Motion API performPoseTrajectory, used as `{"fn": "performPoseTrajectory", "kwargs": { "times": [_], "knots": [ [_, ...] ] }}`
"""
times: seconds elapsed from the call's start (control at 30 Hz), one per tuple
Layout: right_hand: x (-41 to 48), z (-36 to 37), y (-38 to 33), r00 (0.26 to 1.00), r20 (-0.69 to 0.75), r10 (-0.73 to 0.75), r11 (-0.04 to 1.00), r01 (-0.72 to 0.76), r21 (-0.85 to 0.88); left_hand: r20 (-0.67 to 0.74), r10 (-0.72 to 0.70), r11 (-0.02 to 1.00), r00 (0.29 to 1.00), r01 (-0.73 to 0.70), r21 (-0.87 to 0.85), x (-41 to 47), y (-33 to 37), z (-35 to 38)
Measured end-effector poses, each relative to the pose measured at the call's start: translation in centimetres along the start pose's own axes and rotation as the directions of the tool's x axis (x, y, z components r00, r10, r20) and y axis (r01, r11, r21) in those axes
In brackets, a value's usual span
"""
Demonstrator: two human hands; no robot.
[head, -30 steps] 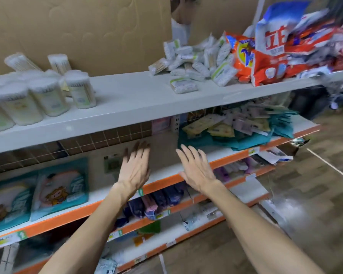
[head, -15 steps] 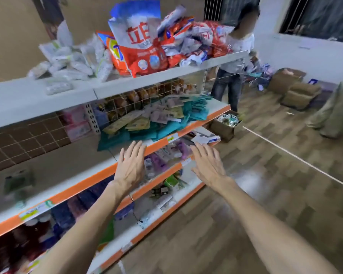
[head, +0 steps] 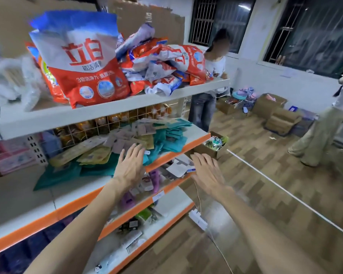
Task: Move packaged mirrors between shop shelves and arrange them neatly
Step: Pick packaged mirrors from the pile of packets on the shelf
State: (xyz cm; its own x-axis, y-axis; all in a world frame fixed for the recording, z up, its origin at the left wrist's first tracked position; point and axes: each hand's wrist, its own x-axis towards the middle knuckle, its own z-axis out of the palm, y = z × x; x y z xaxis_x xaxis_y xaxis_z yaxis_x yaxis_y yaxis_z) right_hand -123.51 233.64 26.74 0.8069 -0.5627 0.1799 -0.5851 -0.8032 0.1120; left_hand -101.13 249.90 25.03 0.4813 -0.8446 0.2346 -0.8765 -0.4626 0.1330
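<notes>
Two bare hands are out in front of the shelving, and neither holds anything. The left hand (head: 130, 168) is flat, palm down, fingers straight and slightly fanned. Its fingertips (head: 134, 153) reach over the front of the orange-edged shelf (head: 176, 153), though I cannot tell whether they touch anything there. The right hand (head: 206, 175) is just as wide open, palm down, in the air past the shelf's end and touching nothing. A white card (head: 178, 167) sits just to its left on the tier below, and a cardboard box (head: 212, 150) stands on the floor just past its fingers.

I take the packaged mirrors to be among the heap of flat packets (head: 127, 135) right ahead of the left hand's fingers and spreading away to its left. It has tan and grey cards on top, with yellow and teal sleeves beneath, all overlapping at odd angles. Which ones are mirrors is hard to say from here.

They look light and thin, stiff in the backing but slick in their film, so a loose stack would likely slide apart. If there is glass inside, it will not forgive a drop or a bend. I'd judge the safe hold is at the edges of a small squared-up batch, thumb on top and fingers beneath. Detergent bags (head: 83, 62) loom on the tier above both hands.
</notes>
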Motion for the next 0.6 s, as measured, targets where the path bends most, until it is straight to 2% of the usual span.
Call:
{"fn": "performPoseTrajectory", "kwargs": {
  "times": [0.13,0.33,0.6],
  "knots": [
    [4.5,0.7,2.2,1.0,0.011,-0.03,0.999,0.029,0.014,0.026,-0.066,0.998,0.997,0.066,-0.014,3.4,-0.3,0.3],
    [11.3,3.6,2.2,0.988,0.033,-0.149,0.988,0.147,0.053,0.046,-0.209,0.977,0.977,0.206,0.062,5.5,-3.0,1.5],
    [21.0,6.1,1.9,0.945,0.009,-0.327,0.938,0.324,0.119,0.15,-0.466,0.884,0.872,0.454,0.107,8.2,-4.2,2.2]
  ]
}}
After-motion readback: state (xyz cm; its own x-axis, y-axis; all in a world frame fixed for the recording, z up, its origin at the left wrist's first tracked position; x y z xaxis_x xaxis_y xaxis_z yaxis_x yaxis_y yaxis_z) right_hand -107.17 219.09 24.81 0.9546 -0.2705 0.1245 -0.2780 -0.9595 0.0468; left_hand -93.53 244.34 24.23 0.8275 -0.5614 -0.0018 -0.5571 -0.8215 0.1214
